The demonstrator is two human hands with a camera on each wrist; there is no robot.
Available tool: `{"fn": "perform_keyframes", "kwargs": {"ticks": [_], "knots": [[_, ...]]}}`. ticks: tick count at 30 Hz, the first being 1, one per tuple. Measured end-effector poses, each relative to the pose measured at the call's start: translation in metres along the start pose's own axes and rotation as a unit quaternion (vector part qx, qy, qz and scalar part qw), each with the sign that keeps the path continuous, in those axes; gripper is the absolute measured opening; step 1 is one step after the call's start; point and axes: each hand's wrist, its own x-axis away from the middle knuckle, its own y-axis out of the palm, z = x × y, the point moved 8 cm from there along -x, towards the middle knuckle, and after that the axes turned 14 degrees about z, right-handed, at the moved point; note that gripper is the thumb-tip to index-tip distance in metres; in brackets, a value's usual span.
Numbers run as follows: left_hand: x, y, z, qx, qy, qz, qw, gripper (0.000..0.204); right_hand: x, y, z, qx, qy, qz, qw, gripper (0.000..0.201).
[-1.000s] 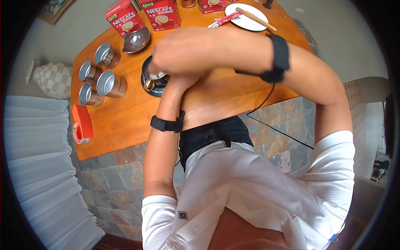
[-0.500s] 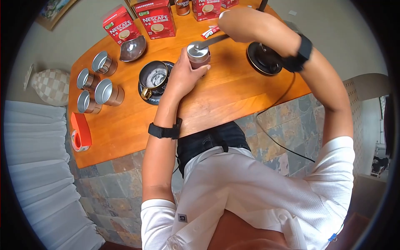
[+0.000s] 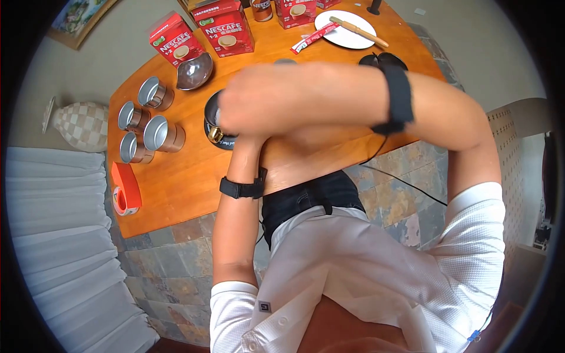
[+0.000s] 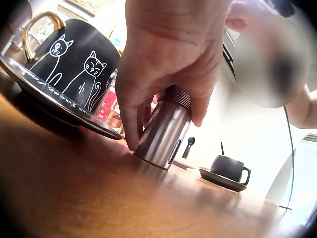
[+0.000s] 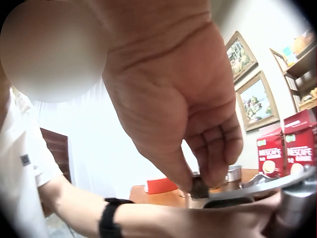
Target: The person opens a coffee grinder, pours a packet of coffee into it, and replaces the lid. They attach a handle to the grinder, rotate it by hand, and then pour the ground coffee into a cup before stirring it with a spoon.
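Note:
In the left wrist view the left hand (image 4: 171,59) grips a metal hand grinder (image 4: 163,134) upright on the table, fingers and thumb around its body. The right hand (image 5: 173,94) pinches the dark knob (image 5: 199,187) at the end of the grinder's crank arm (image 5: 257,187). From the head the right hand (image 3: 259,100) and forearm cover most of the grinder and the left hand. Beside the grinder a black cup (image 4: 81,64) with white cat drawings and a gold handle stands on a black saucer (image 4: 59,106).
Several metal cups (image 3: 159,134) stand at the left, near an orange tape dispenser (image 3: 126,185). A dark bowl (image 3: 195,72) and red coffee boxes (image 3: 223,32) are behind. A white plate (image 3: 344,29) bears a wooden-handled brush; a second black cup (image 4: 228,167) sits at the right.
Since half a second ago the right hand has swung the crank from the right side round to the left, across the grinder. The left hand keeps its grip. The head view has shifted slightly.

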Motion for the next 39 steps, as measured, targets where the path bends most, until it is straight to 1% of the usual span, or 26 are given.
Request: {"fn": "perform_keyframes", "kwargs": {"ticks": [1,2,3,4,5,6,7,8,9,10,12,14,16,17,19,21,23,24,26,29,31,33,34,35,37,39], "knots": [[-0.004,0.002,-0.001,0.000,0.001,-0.002,1.000,0.046,-0.010,0.015,0.018,0.011,0.022,-0.016,1.000,0.008],[-0.010,0.015,-0.008,0.082,-0.055,-0.074,0.992,0.046,-0.019,0.031,0.037,0.022,0.042,-0.033,0.998,0.012],[-0.010,0.027,-0.013,0.162,-0.110,-0.142,0.970,0.046,-0.026,0.040,0.059,0.010,0.111,-0.052,0.992,0.021],[-0.012,0.026,-0.016,0.197,-0.120,-0.105,0.967,0.050,-0.025,0.040,0.076,0.024,0.111,-0.057,0.992,0.025],[-0.013,0.020,-0.014,0.166,-0.098,-0.070,0.979,0.055,-0.028,0.059,0.105,0.040,0.158,-0.016,0.986,0.025],[-0.013,0.018,-0.012,0.171,-0.113,-0.071,0.976,0.055,-0.018,0.057,0.119,0.073,0.143,0.011,0.987,0.026],[-0.013,0.017,-0.011,0.177,-0.128,-0.072,0.973,0.055,-0.013,0.055,0.135,0.098,0.182,-0.076,0.975,0.024],[-0.013,0.017,-0.011,0.177,-0.128,-0.070,0.973,0.055,0.000,0.047,0.145,0.122,0.228,-0.073,0.963,0.019],[-0.013,0.018,-0.013,0.186,-0.139,-0.071,0.970,0.055,0.012,0.057,0.168,0.155,0.226,-0.078,0.959,0.016],[-0.012,0.020,-0.014,0.195,-0.150,-0.071,0.967,0.055,0.034,0.045,0.183,0.167,0.233,0.074,0.955,0.019],[-0.012,0.018,-0.012,0.184,-0.152,-0.069,0.969,0.056,0.065,0.039,0.182,0.169,0.264,-0.124,0.941,0.019],[-0.013,0.016,-0.012,0.173,-0.155,-0.067,0.970,0.056,0.096,0.027,0.164,0.189,0.304,-0.164,0.919,0.011],[-0.013,0.017,-0.012,0.181,-0.151,-0.075,0.969,0.057,0.111,0.015,0.129,0.179,0.269,-0.169,0.931,0.015],[-0.012,0.017,-0.012,0.184,-0.155,-0.074,0.968,0.057,0.111,0.007,0.103,0.195,0.253,-0.216,0.923,0.013],[-0.012,0.018,-0.013,0.183,-0.142,-0.068,0.970,0.057,0.112,-0.006,0.058,0.218,0.217,-0.241,0.920,0.010],[-0.010,0.022,-0.017,0.197,-0.154,-0.070,0.966,0.057,0.103,-0.016,0.022,0.133,0.178,-0.249,0.943,0.008],[-0.012,0.020,-0.015,0.202,-0.148,-0.067,0.966,0.055,0.089,-0.026,-0.002,0.054,0.131,-0.099,0.985,0.006],[-0.009,0.023,-0.016,0.211,-0.183,-0.093,0.956,0.051,0.085,-0.022,-0.003,0.055,0.133,-0.097,0.985,0.006],[-0.009,0.023,-0.025,0.215,-0.153,-0.070,0.962,0.050,0.062,-0.020,-0.011,-0.034,0.102,-0.007,0.994,0.009],[-0.003,0.027,-0.029,0.180,-0.080,-0.059,0.979,0.049,0.026,-0.003,0.003,-0.089,0.084,0.039,0.992,0.010],[0.001,0.032,-0.022,0.104,0.006,-0.081,0.991,0.049,0.001,0.021,0.023,-0.046,0.087,-0.033,0.995,0.015],[-0.006,0.042,-0.026,0.157,-0.109,-0.181,0.965,0.052,-0.016,0.032,0.052,-0.093,0.117,0.015,0.989,0.020],[-0.010,0.034,-0.020,0.196,-0.117,-0.152,0.962,0.055,-0.021,0.040,0.069,-0.076,0.125,0.026,0.989,0.022],[-0.013,0.024,-0.020,0.171,-0.080,-0.054,0.980,0.051,-0.024,0.047,0.085,-0.058,0.132,0.037,0.989,0.023],[-0.011,0.028,-0.022,0.198,-0.110,-0.079,0.971,0.056,-0.017,0.046,0.111,0.016,0.139,0.057,0.989,0.021],[-0.013,0.020,-0.016,0.151,-0.105,-0.066,0.981,0.057,-0.003,0.045,0.132,0.098,0.187,-0.039,0.977,0.019]]}}
